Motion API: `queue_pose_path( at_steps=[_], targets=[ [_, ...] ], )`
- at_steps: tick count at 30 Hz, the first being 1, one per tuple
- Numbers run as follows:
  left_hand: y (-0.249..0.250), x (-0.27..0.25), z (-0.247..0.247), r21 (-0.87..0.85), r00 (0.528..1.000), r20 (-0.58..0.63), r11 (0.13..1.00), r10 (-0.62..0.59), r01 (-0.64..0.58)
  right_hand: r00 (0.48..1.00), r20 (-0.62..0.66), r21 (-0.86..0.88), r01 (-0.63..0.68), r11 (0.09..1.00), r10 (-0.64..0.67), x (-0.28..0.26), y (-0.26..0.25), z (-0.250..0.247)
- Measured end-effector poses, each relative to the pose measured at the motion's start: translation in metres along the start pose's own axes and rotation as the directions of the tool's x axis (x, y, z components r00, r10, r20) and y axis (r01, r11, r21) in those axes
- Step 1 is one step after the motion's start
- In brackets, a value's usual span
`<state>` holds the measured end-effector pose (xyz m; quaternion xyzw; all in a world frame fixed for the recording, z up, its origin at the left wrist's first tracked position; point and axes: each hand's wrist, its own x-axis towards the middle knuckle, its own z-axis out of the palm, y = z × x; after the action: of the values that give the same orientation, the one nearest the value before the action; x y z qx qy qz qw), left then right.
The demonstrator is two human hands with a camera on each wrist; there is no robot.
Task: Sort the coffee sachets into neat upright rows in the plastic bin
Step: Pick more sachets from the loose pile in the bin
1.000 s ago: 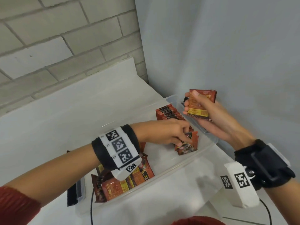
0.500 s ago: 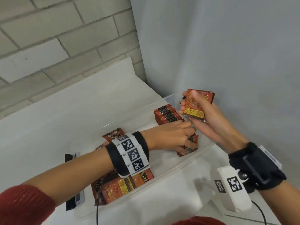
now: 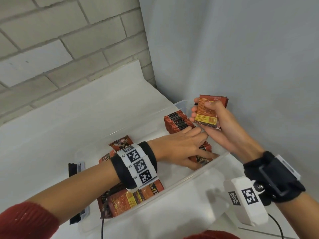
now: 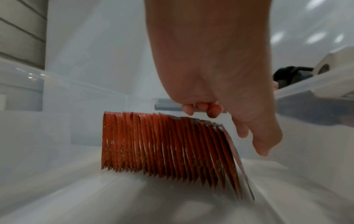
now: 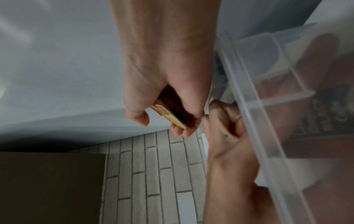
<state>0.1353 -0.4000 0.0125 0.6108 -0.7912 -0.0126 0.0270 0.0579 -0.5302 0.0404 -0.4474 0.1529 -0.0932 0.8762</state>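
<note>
A clear plastic bin [image 3: 198, 171] sits on a white shelf. At its far right end stands a row of upright red sachets [image 3: 177, 123], which leans slightly in the left wrist view [image 4: 168, 145]. My left hand [image 3: 193, 147] lies over the near part of that row, its fingers spread across the sachet tops [image 4: 201, 109] and its thumb by the front sachet. My right hand [image 3: 207, 116] grips a small stack of sachets [image 3: 213, 100] just above the row, close to the left fingertips. The same stack [image 5: 172, 115] shows edge-on in the right wrist view. Loose sachets [image 3: 124, 200] lie flat at the bin's near left end.
A grey wall stands close behind the bin on the right, and a brick wall runs along the back. A small black and clear object [image 3: 76, 169] stands by the bin's left end. A thin cable [image 3: 102, 226] hangs down near the bin's front left corner.
My left hand has moved from the near end of the row up onto the sachet tops, reaching toward the right hand. The right hand still holds its stack in about the same place.
</note>
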Motion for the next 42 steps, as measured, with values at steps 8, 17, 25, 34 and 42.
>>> queue_pose_path(
  at_steps=[8,17,25,34,42],
  targets=[
    [-0.022,-0.036,-0.04,-0.448,0.916,0.052,0.81,-0.398,0.378,0.999,0.018,-0.063,0.036,0.997,-0.035,0.0,0.0,0.002],
    [-0.018,-0.036,-0.055,-0.788,0.657,-0.136,0.482,-0.742,0.382,0.992,0.118,-0.243,-0.006,0.97,0.036,0.002,0.007,0.001],
    [-0.018,-0.04,-0.069,-0.866,0.683,-0.176,0.441,-0.709,0.234,0.974,0.224,-0.208,0.017,0.978,0.03,-0.001,0.006,-0.001],
    [-0.02,-0.052,-0.071,-0.91,0.755,-0.262,0.415,-0.601,0.015,0.931,0.314,-0.169,-0.136,0.976,0.184,0.003,0.006,0.001],
    [-0.023,-0.052,-0.064,-0.844,0.742,-0.272,0.522,-0.613,0.122,0.943,0.285,-0.148,-0.135,0.98,0.173,0.005,0.006,-0.005]
  ],
)
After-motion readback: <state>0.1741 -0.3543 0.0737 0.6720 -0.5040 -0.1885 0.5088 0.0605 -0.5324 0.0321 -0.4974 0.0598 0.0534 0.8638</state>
